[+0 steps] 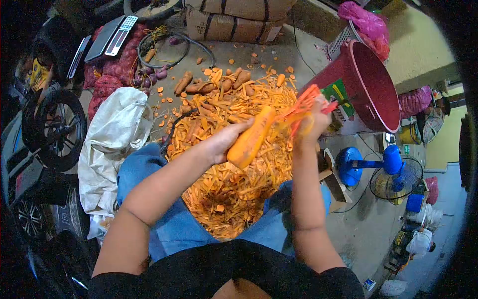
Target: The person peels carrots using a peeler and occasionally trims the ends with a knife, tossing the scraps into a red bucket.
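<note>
Apparently mid-peeling: left hand (222, 143), fingers gripping carrot (251, 138) above heaped peelings (239, 187); right hand (313, 128), fingers closed round blurred red peeler (304, 103) beside its far end. Another stroke would call for steady carrot, light blade pressure.

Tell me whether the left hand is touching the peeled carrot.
Touching: the head view shows the left hand gripping the peeled carrot, palm against its lower end.

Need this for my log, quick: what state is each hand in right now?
Left hand: grip closed on a thick, peeled orange carrot.
Right hand: grip closed on a bright red object, too blurred to identify.
</note>
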Available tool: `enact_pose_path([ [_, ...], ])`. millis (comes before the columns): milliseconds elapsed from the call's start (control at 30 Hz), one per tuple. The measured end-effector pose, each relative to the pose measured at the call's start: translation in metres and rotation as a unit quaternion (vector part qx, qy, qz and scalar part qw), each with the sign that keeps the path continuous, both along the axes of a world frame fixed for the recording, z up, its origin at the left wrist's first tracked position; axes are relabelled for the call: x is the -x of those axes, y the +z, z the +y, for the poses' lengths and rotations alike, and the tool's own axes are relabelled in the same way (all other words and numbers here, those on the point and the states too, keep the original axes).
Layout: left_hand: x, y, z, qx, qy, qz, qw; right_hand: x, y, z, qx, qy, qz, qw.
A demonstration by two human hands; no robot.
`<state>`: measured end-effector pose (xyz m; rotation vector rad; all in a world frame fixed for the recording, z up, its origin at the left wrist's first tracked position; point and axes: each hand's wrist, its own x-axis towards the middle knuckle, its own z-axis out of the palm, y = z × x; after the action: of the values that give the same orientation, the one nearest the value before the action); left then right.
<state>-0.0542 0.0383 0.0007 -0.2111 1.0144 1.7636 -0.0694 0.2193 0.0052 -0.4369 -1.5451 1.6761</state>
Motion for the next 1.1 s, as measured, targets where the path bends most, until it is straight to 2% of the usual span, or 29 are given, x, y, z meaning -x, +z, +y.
enact_pose_path([
  [33,0.002,-0.007,0.002,-0.001,0.001,0.000,1.000,-0.007,0.011,-0.020,-0.029,0.042,0.009,0.999],
  [133,0.003,-0.007,0.011,-0.060,0.118,-0.035,0.991,-0.029,0.007,-0.068,-0.131,0.113,-0.014,0.985],
  [233,-0.004,-0.005,0.010,-0.050,0.083,0.027,0.995,-0.033,0.018,-0.077,-0.158,0.106,-0.067,0.979],
  [267,-0.004,-0.002,0.008,0.019,0.055,0.053,0.997,-0.025,0.013,-0.073,-0.139,0.079,-0.072,0.985],
  [300,-0.003,0.000,0.007,0.020,0.055,0.052,0.997,-0.018,0.008,-0.063,-0.138,0.079,-0.073,0.985],
  [367,0.001,0.003,0.006,0.057,-0.033,0.151,0.986,-0.002,-0.001,-0.033,-0.281,-0.056,-0.054,0.956],
  [433,-0.010,0.018,0.006,0.046,-0.047,0.110,0.992,0.017,-0.012,0.011,-0.122,-0.082,-0.053,0.988],
  [500,-0.016,0.015,0.009,0.076,0.002,0.184,0.980,0.013,-0.009,0.023,-0.076,-0.105,-0.079,0.988],
  [533,-0.012,0.017,0.006,0.071,-0.043,0.087,0.993,0.011,-0.007,0.025,-0.032,-0.127,-0.105,0.986],
  [567,-0.009,0.014,0.006,0.070,-0.043,0.088,0.993,0.009,-0.006,0.023,-0.033,-0.128,-0.104,0.986],
  [633,-0.003,0.000,0.006,0.044,0.020,0.041,0.998,0.004,0.002,0.005,0.035,-0.040,-0.083,0.995],
  [667,0.000,-0.008,0.007,0.021,0.049,0.017,0.998,0.006,-0.005,-0.006,-0.024,-0.004,-0.001,1.000],
  [733,0.004,-0.010,0.007,0.005,0.071,0.007,0.997,-0.009,0.002,-0.048,-0.070,0.047,0.005,0.996],
  [800,0.002,0.000,0.010,0.000,0.129,-0.019,0.991,-0.032,0.012,-0.074,-0.194,0.121,-0.096,0.969],
  [833,-0.001,-0.001,0.010,0.000,0.129,-0.021,0.991,-0.030,0.010,-0.073,-0.193,0.121,-0.097,0.969],
  [900,-0.005,-0.007,0.010,0.013,0.091,0.053,0.994,-0.019,0.003,-0.065,-0.154,0.110,-0.107,0.976],
  [933,-0.003,-0.008,0.009,0.035,0.057,0.097,0.993,-0.011,-0.001,-0.056,-0.132,0.083,-0.049,0.986],
  [1000,-0.010,0.004,0.005,0.039,0.020,0.109,0.993,0.013,-0.014,-0.015,-0.146,-0.027,-0.049,0.988],
  [1067,-0.015,0.006,0.004,0.040,-0.028,0.113,0.992,0.023,-0.028,0.033,-0.044,-0.103,-0.081,0.990],
  [1100,-0.016,0.006,0.004,0.040,-0.030,0.113,0.992,0.022,-0.019,0.039,0.007,-0.082,0.002,0.997],
])
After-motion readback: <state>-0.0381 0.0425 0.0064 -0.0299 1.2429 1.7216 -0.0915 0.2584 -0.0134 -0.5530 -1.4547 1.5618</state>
